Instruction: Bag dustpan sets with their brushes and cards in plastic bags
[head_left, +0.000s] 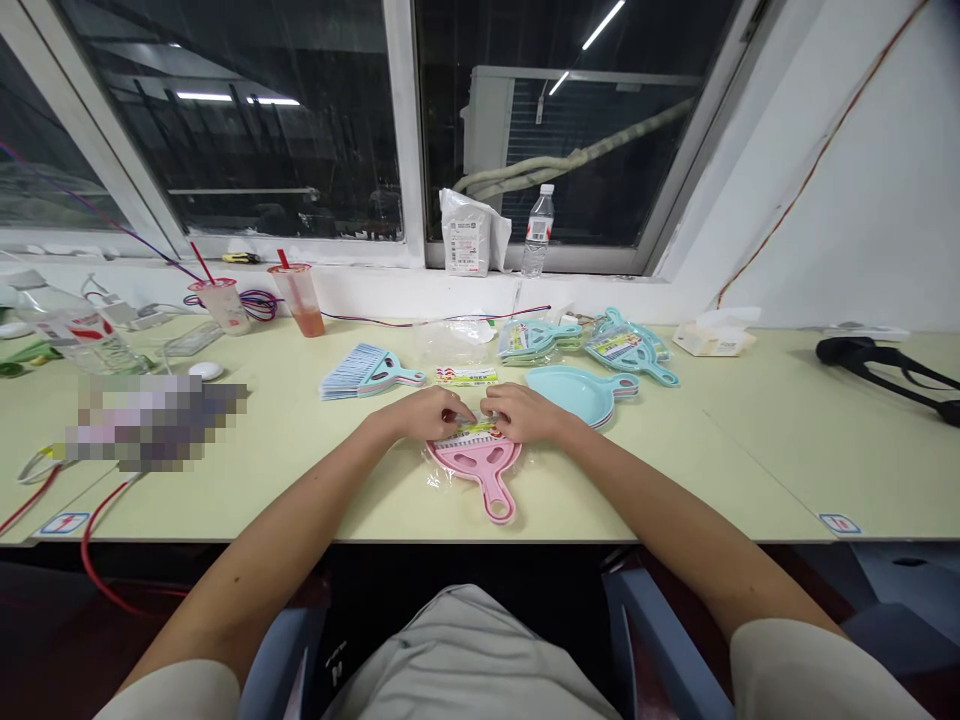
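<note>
From where I stand, the pink set (489, 462), brush over dustpan, lies in a clear bag (441, 479) near the middle of the table's (645, 490) front edge, handle toward that edge. Both the left hand (435, 412) and the right hand (519, 412) have fingers bent, tips nearly meeting over the bag's far end by its label (480, 429); whether they pinch the plastic I cannot tell. A loose blue brush (367, 371) lies beyond the left hand, a blue dustpan (574, 395) just past the right. Toward the back edge, two clear bags hold blue sets (630, 350). Left along that edge stand two cups with red straws: the right cup (300, 300) has an orange-pink drink low inside; the contents of the left cup (220, 305) are unclear. At the back edge's right part, a tissue box (712, 338) shows tissue poking out.
</note>
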